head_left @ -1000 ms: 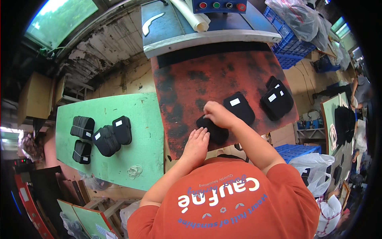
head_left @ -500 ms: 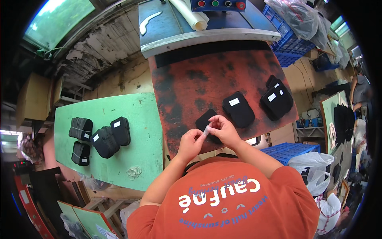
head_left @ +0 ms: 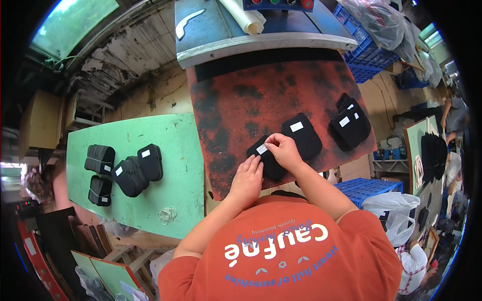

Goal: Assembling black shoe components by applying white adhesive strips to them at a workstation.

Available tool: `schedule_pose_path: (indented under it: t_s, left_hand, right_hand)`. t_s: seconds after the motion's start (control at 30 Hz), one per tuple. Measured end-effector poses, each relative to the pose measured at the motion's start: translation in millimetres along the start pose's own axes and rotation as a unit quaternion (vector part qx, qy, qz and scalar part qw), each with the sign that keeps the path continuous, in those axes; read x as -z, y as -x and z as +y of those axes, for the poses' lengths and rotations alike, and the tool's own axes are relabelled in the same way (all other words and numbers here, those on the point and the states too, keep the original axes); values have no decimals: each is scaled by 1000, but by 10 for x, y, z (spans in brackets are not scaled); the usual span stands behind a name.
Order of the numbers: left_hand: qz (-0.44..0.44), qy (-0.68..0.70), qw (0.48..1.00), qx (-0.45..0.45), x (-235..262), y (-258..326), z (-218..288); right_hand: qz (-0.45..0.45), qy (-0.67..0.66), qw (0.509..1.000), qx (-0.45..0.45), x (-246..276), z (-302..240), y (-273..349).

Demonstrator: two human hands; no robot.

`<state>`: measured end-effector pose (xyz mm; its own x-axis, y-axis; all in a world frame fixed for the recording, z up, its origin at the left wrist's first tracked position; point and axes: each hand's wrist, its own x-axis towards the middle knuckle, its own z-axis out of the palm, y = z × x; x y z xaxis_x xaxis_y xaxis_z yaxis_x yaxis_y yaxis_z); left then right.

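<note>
In front of me on the red, black-stained board [head_left: 226, 125] lies a stack of rounded black pads [head_left: 274, 169]. A small white label [head_left: 260, 149] rests across the top of this stack. My right hand [head_left: 283, 151] pinches the label's right end against the pad with thumb and forefinger. With fingers stretched out together, my left hand [head_left: 247, 176] lies along the stack's left side, its fingertips just below the label. To the right sits another labelled black stack [head_left: 307, 143], and beyond it a third group of labelled pads [head_left: 351, 133].
A green table [head_left: 135, 220] at left carries several labelled black bundles [head_left: 131, 178] and loose clear bands [head_left: 167, 215]. Past the board stands a blue machine bed [head_left: 211, 35] with a metal edge and a paper roll [head_left: 243, 17]. Blue crates [head_left: 369, 190] flank the right side.
The label, held between both hands above the stack, is now down on the top pad. My left hand has released it and flattened at the stack's side.
</note>
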<state>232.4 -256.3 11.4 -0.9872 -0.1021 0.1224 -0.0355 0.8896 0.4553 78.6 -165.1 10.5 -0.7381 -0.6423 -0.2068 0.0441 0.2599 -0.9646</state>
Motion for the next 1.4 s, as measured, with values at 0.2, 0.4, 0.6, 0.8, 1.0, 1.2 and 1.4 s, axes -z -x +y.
schedule_pose_path:
  t_s: [0.2,0.4,0.6,0.8,1.0,1.2,1.4]
  left_hand:
    - [-46,-12,999,5,-37,-15,-35]
    - [-53,-17,998,3,-37,-20,-38]
    - [-43,-11,999,-5,-23,-25,-38]
    - [-30,14,999,-7,-27,-34,-48]
    - [-19,37,999,0,18,-60,-33]
    - [-48,-23,999,-1,-15,-50,-64]
    - [-65,-29,997,10,-18,-63,-62]
  right_hand:
    - [10,116,993,13,-43,76,-34]
    - [8,135,991,11,-55,45,-21]
    - [8,129,992,7,-33,81,-45]
    - [10,137,991,-4,-45,98,-50]
    - [10,148,989,10,-47,81,-51]
    - [11,167,986,25,-43,32,-46]
    - [61,196,979,-7,-41,-44,-67]
